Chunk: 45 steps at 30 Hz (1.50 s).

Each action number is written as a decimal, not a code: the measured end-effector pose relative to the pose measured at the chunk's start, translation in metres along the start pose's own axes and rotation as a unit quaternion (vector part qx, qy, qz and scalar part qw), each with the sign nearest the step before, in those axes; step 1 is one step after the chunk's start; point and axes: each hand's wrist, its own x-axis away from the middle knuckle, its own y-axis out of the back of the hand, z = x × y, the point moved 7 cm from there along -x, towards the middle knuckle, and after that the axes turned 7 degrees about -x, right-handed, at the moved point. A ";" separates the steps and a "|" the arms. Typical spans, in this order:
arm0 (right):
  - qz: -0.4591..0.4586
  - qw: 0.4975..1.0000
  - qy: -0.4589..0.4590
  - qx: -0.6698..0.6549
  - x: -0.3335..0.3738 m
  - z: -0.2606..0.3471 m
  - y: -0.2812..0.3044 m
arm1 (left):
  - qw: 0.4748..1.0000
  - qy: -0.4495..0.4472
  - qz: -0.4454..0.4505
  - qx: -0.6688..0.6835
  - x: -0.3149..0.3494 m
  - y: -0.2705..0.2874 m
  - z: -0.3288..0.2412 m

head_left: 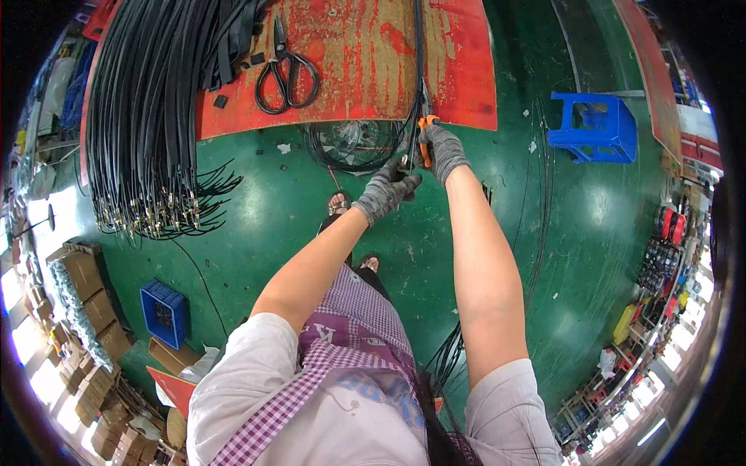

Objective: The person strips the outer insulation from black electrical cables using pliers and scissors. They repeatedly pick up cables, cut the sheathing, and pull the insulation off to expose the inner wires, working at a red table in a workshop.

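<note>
Black cables (420,46) reach down between the gloved hands (385,192) (445,151).

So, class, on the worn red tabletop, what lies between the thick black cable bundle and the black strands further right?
In the head view, black-handled metal scissors and small flat black scraps lie there.

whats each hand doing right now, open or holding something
Left hand: closed, apparently pinching a black cable; exact grip too small to tell.
Right hand: closed, holding an orange-handled tool.
</note>
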 end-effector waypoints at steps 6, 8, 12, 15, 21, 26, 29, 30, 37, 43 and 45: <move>0.013 1.000 -0.006 0.012 0.002 0.003 0.001 | 0.995 0.077 0.013 0.059 0.012 -0.003 -0.012; 0.004 0.999 -0.045 -0.006 0.008 0.004 -0.003 | 0.993 0.094 -0.044 0.048 0.017 0.001 -0.010; 0.000 0.998 -0.050 0.024 0.004 0.004 -0.005 | 0.994 -0.005 -0.041 0.105 -0.004 0.012 -0.013; -0.026 0.998 -0.061 0.020 -0.037 -0.021 0.016 | 0.994 0.010 -0.020 0.103 -0.002 0.002 -0.048; 0.023 0.998 -0.048 -0.043 -0.015 -0.016 0.004 | 0.999 0.019 -0.028 0.042 -0.020 0.017 -0.044; 0.009 0.996 -0.064 -0.064 -0.005 -0.012 0.000 | 0.961 -0.143 -0.146 -0.186 -0.027 0.038 -0.083; -0.010 0.991 -0.087 -0.098 -0.007 -0.015 0.000 | 0.923 -0.191 -0.217 -0.255 -0.020 0.040 -0.126; -0.014 0.990 -0.095 -0.106 -0.007 -0.015 0.001 | 0.918 -0.199 -0.227 -0.258 -0.030 0.040 -0.132; -0.037 0.989 -0.135 -0.053 0.019 0.011 -0.012 | 0.899 -0.072 -0.133 -0.411 -0.072 0.013 -0.176; 0.025 0.996 -0.065 -0.049 0.020 0.041 -0.013 | 0.944 -0.069 -0.067 -0.317 -0.097 0.016 -0.161; 0.046 0.996 0.040 -0.058 0.019 0.101 -0.037 | 0.938 -0.132 -0.069 -0.312 -0.114 0.027 -0.164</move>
